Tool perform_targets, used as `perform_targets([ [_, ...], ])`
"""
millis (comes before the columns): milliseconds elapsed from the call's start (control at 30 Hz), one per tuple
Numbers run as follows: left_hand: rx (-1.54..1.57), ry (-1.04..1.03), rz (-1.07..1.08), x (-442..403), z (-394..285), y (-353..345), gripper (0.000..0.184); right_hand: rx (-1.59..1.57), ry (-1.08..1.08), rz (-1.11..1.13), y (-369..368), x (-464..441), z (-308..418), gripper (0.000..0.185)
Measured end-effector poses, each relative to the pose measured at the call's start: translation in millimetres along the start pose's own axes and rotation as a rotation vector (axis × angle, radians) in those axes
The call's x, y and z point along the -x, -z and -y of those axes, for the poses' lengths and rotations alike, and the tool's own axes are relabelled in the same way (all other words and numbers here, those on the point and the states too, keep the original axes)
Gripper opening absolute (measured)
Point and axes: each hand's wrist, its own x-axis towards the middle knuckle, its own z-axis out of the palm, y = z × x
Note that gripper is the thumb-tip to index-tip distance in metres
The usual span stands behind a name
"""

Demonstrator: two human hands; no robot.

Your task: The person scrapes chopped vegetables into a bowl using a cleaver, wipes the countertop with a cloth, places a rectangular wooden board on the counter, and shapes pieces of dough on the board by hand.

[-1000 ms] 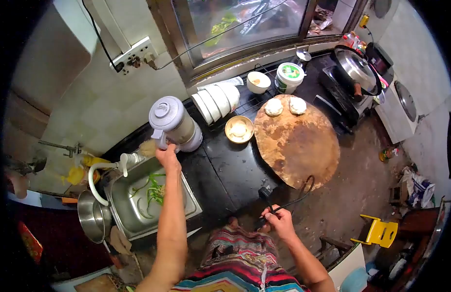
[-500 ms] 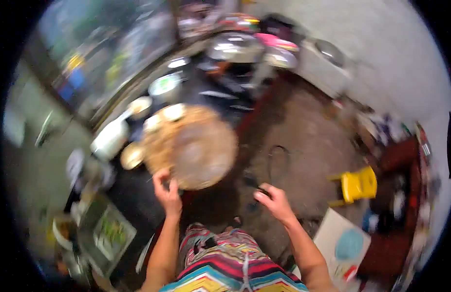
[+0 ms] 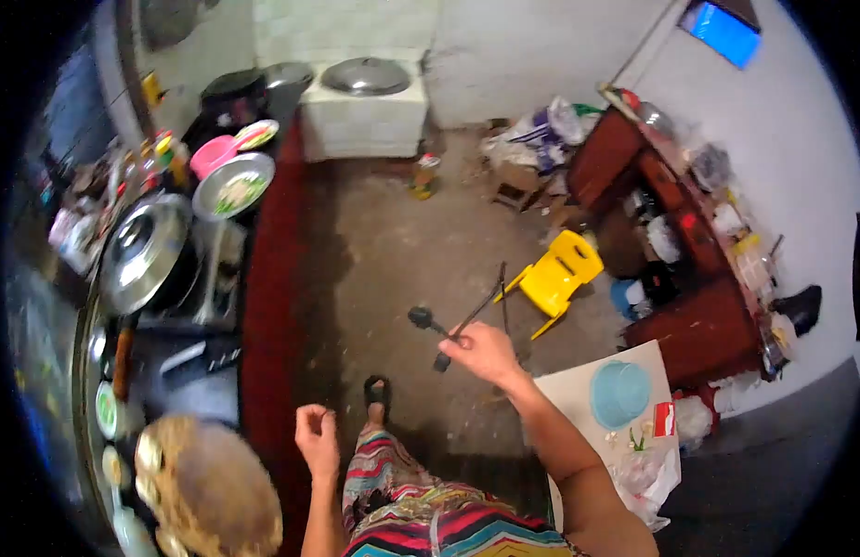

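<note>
My right hand (image 3: 484, 353) grips a black cord (image 3: 467, 322) near the middle of the view; its dark plug (image 3: 420, 318) sticks out to the left of my fingers. Over the edge of the dark counter hangs my left hand (image 3: 317, 436), its fingers curled; whether they press together on anything is too small to make out. Left of it lies the round wooden board (image 3: 221, 483), with pale dough pieces (image 3: 149, 453) at its left edge.
A yellow chair (image 3: 551, 278) stands on the floor ahead. To the right, a white table (image 3: 579, 385) bears a blue basin (image 3: 620, 392). A lidded pan (image 3: 147, 252) and a metal bowl (image 3: 233, 186) sit on the left counter. A brown cabinet (image 3: 699, 325) lines the right side.
The view has swung right, from the sink and counter to the floor and cabinet. My left hand has left the blender's handle, and its fingers have curled. My right hand still holds the cord.
</note>
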Motion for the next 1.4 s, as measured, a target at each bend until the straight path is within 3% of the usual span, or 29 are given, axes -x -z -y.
perform_targets([
  [100,-0.064,-0.096,0.033,-72,15,-39,0.007,-0.029,-0.067,0.122,12,-65,-20,0.036],
  [167,0.032,-0.071,0.084,-122,3,-69,0.006,-0.169,-0.008,-0.06,14,-107,-28,0.037],
  [200,-0.008,-0.087,0.084,-147,-9,-88,0.006,-0.208,-0.076,0.0,27,-127,-29,0.038],
  [300,0.035,-0.14,0.226,-222,-30,-150,0.001,-0.169,-0.148,-0.032,62,-181,-40,0.029],
  [367,0.004,-0.202,0.361,-262,-41,-200,0.003,-0.342,-0.167,-0.059,84,-210,-53,0.025],
  [433,-0.013,-0.095,0.551,-289,-50,-250,0.006,-0.559,-0.165,-0.1,90,-233,-81,0.022],
  [500,-0.066,-0.197,0.682,-308,-49,-309,0.015,-0.815,-0.118,-0.166,80,-266,-127,0.02],
  [600,-0.037,-0.03,0.915,-331,-23,-402,0.05,-0.943,-0.005,-0.307,92,-316,-182,0.02],
  [700,-0.143,-0.093,1.034,-341,-15,-501,0.055,-1.024,-0.223,-0.283,169,-348,-194,0.021],
  [767,-0.08,-0.152,1.091,-350,-9,-565,0.049,-1.013,-0.262,-0.329,204,-376,-223,0.022],
  [800,0.039,0.057,1.117,-356,-15,-596,0.038,-1.038,-0.265,-0.317,229,-390,-240,0.023],
  [867,-0.013,-0.068,1.142,-380,-15,-653,0.03,-1.086,-0.297,-0.279,259,-405,-276,0.024],
  [933,-0.11,-0.12,1.182,-397,-48,-714,0.023,-0.964,-0.393,-0.272,306,-419,-311,0.025],
  [967,-0.003,-0.103,1.218,-400,-45,-742,0.022,-0.979,-0.328,-0.3,320,-418,-333,0.027],
  [1033,0.22,-0.062,1.268,-409,-29,-802,0.02,-0.73,-0.461,-0.373,353,-416,-365,0.031],
  [1067,0.179,-0.169,1.321,-409,-46,-822,0.017,-0.657,-0.508,-0.395,370,-413,-379,0.032],
  [1233,-0.066,-0.16,1.658,-387,-8,-937,0.017,-0.154,-0.602,-0.551,444,-402,-452,0.033],
  [1400,-0.115,-0.12,1.948,-391,17,-1052,0.021,0.424,-0.907,-0.643,535,-416,-546,0.028],
])
